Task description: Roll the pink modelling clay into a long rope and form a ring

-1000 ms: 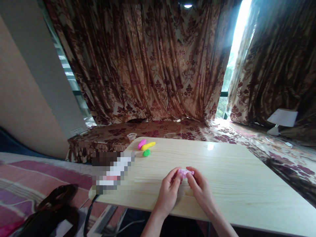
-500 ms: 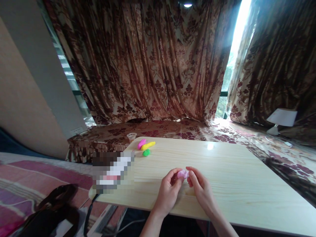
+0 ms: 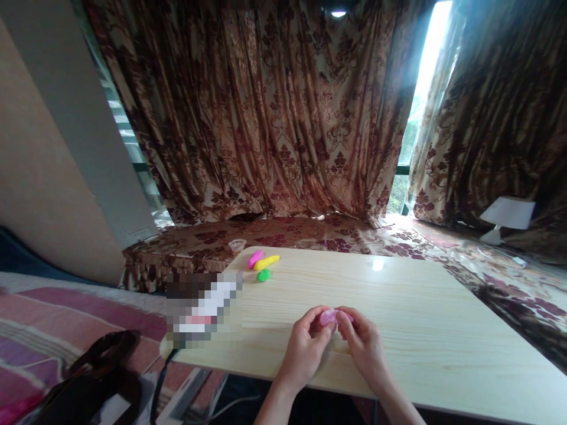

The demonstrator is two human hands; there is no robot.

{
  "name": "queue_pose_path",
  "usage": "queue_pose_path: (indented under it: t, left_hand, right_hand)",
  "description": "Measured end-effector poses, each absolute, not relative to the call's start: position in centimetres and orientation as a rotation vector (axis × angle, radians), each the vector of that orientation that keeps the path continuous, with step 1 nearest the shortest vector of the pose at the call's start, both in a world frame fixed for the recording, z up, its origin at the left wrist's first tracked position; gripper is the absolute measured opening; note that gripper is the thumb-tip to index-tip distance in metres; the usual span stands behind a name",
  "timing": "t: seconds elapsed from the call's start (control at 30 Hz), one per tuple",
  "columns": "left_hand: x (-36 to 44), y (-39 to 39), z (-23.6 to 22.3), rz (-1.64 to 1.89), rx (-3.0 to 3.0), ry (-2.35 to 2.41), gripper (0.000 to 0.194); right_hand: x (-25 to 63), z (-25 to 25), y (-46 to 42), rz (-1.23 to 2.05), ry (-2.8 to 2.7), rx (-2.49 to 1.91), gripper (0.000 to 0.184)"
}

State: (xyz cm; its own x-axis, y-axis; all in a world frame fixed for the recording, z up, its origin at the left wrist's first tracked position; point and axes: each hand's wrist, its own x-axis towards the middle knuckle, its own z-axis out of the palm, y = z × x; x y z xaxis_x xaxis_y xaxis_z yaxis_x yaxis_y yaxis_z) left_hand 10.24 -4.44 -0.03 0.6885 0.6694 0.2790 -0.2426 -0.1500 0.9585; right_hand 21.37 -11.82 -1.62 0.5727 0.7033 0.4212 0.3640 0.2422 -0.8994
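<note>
Currently, left hand [image 3: 305,340] and right hand [image 3: 365,340] both have fingers [image 3: 315,313] clamped on the pale pink lump [image 3: 328,317], over the near part of the tabletop [image 3: 411,301]. Far left corner: yellow stick [image 3: 267,262] just beside magenta piece [image 3: 255,259], green blob [image 3: 263,275] slightly nearer.

Pale pink lump [image 3: 328,317], yellow roll [image 3: 267,262], floral curtain [image 3: 283,118]

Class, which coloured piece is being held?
The pale pink piece, in the left hand and right hand; yellow, magenta and green pieces lie on the table.
</note>
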Motion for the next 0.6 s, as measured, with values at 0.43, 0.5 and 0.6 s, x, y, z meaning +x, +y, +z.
queue_pose_path:
  t: [0.43, 0.5, 0.6]
  left_hand:
    - [9.91, -3.9, -0.37, 0.93, 1.474, 0.481, 0.032]
    - [9.92, -3.82, -0.43, 0.937, 1.459, 0.49, 0.033]
    - [9.9, -3.8, -0.19, 0.914, 1.46, 0.472, 0.035]
  right_hand:
    - [20.93, -0.63, -12.65, 0.262, -1.093, -1.307, 0.028]
    - [20.81, -0.64, -12.63, 0.301, -1.107, -1.299, 0.029]
    - [20.64, -0.78, -12.47, 0.39, -1.114, -1.278, 0.034]
